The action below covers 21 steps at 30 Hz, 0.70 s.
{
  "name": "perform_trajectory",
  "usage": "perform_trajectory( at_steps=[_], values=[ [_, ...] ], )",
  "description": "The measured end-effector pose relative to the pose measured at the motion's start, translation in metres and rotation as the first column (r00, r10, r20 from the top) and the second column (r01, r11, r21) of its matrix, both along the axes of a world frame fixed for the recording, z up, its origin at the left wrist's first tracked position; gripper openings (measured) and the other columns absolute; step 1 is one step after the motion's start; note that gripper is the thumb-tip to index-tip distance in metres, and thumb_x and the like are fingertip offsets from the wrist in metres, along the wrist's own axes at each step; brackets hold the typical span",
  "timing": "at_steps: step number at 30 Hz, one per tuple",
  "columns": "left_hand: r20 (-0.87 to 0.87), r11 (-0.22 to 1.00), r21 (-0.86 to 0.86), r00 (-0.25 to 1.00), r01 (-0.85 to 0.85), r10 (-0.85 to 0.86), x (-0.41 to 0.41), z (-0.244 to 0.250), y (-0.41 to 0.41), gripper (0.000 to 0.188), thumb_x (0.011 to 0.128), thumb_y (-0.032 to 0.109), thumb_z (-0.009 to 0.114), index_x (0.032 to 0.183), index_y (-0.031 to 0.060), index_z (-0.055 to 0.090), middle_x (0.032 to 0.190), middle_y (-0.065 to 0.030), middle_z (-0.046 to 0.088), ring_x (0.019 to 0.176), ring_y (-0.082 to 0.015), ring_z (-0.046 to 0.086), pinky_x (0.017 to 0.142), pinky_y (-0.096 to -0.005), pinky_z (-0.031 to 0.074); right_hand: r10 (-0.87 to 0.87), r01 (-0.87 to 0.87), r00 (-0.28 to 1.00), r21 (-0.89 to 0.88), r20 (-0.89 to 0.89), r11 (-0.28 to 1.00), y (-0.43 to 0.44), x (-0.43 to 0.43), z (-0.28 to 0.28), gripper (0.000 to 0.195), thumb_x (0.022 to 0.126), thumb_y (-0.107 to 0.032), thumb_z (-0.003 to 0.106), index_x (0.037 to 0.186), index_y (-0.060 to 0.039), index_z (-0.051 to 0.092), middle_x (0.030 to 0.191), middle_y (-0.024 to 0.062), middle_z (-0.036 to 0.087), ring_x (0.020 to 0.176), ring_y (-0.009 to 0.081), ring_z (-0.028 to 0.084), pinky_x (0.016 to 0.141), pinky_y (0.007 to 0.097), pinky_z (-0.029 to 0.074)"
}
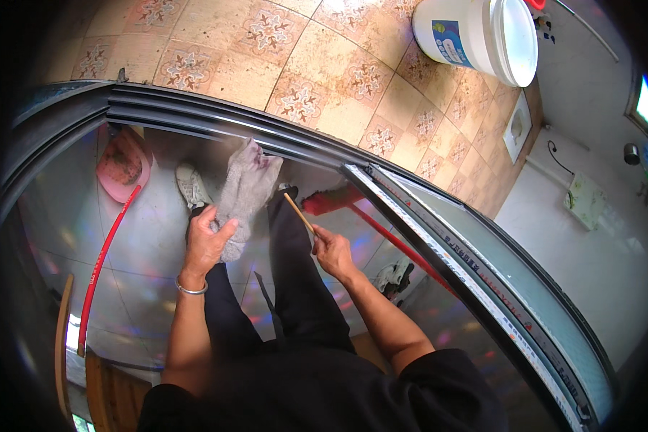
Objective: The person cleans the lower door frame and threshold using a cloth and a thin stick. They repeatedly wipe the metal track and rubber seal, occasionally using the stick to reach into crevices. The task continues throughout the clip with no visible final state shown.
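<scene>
A grey terry cloth, stained dark at its far end, hangs from my left hand. The thumb and fingers of that hand are around its near part. The cloth is bunched lengthwise and its far end is close to the dark metal sliding-door track. My right hand grips a thin wooden stick by its near end. The stick slants away to the left, its far tip in front of my dark shoe or trouser hem, apart from the cloth. What the tip is like is too small to tell.
Left stands a pink dustpan with a red handle. A red broom lies right, beside sliding glass door panels. Beyond the track are dirt-specked patterned tiles and a white bucket. Shoes rest near my right arm.
</scene>
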<state>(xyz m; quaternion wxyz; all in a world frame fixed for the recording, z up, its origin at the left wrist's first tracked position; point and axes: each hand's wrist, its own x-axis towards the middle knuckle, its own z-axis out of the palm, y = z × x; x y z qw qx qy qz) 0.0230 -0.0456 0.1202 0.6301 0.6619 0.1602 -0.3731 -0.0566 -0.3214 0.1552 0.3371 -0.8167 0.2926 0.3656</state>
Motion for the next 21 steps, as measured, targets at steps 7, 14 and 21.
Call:
perform_trajectory(
  at_steps=[7,14,21],
  values=[
    [0.287,0.947,0.288,0.931,0.142,-0.227,0.015,0.045,-0.015,0.030,0.068,0.007,0.066,0.093,-0.0082,0.061,0.114,-0.0196,0.060,0.096,-0.0353,0.060,0.083,-0.0370,0.047,0.339,-0.352,0.926,0.060,0.165,0.934,0.035,0.066,-0.052,0.023,0.086,-0.022,0.056,0.103,-0.0123,0.068,0.082,0.0190,0.065,0.079,0.0396,0.062,0.070,0.0467,0.050],
    [0.276,0.990,0.099,0.953,0.103,-0.126,0.028,0.041,-0.021,0.034,0.070,0.004,0.063,0.103,-0.0055,0.060,0.105,-0.0176,0.062,0.092,-0.0325,0.061,0.081,-0.0343,0.048,0.575,-0.659,0.752,0.328,0.322,0.677,0.037,0.175,-0.074,0.026,0.081,-0.015,0.059,0.105,-0.0187,0.070,0.094,0.0126,0.068,0.086,0.0321,0.065,0.076,0.0378,0.052],
    [0.429,0.956,-0.229,0.900,0.185,-0.071,0.036,0.039,-0.102,0.029,0.071,0.014,0.067,0.089,-0.0076,0.058,0.095,-0.0205,0.059,0.081,-0.0358,0.059,0.074,-0.0374,0.048,0.798,-0.736,0.560,0.307,-0.223,0.603,-0.081,0.254,0.007,0.023,0.084,-0.015,0.058,0.102,-0.0163,0.072,0.095,0.0114,0.070,0.086,0.0234,0.067,0.080,0.0334,0.052]
  ],
)
